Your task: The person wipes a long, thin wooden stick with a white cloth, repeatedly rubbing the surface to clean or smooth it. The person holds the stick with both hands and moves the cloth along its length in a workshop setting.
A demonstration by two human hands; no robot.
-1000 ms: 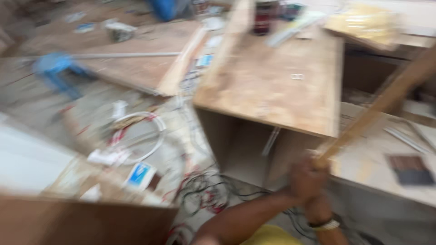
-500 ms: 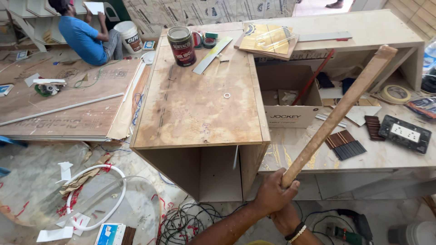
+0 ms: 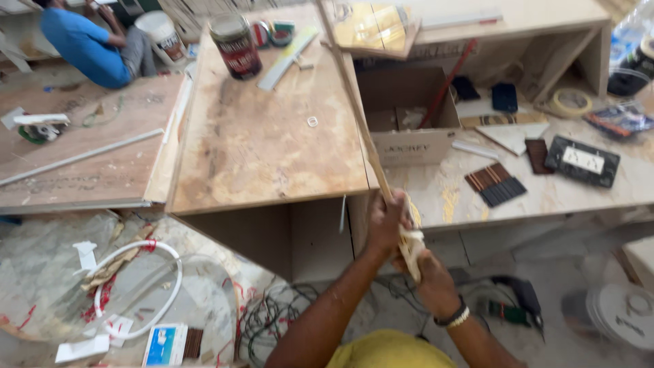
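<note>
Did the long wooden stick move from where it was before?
Yes. The stick leaned right, toward the open shelf; now it points nearly straight up across the plywood top, left of the cardboard box.

Both hands, left hand [image 3: 385,225] above right hand [image 3: 424,271], grip a long wooden strip [image 3: 354,109] standing upright over the plywood desk [image 3: 266,150].

- The long strip [image 3: 354,102] held in both hands [image 3: 402,238] is pale raw wood, matt and unfinished.
- The worktop [image 3: 266,150] is bare plywood, matt, stained and scuffed.
- The tin can [image 3: 235,46] at the far side is metal with a glossy dark label.
- The box [image 3: 412,146] to the right is plain brown cardboard, matt.
- The ring [image 3: 139,286] on the floor, near left, is smooth white plastic tubing.
- The bucket [image 3: 162,31], far left, is white plastic.
</note>
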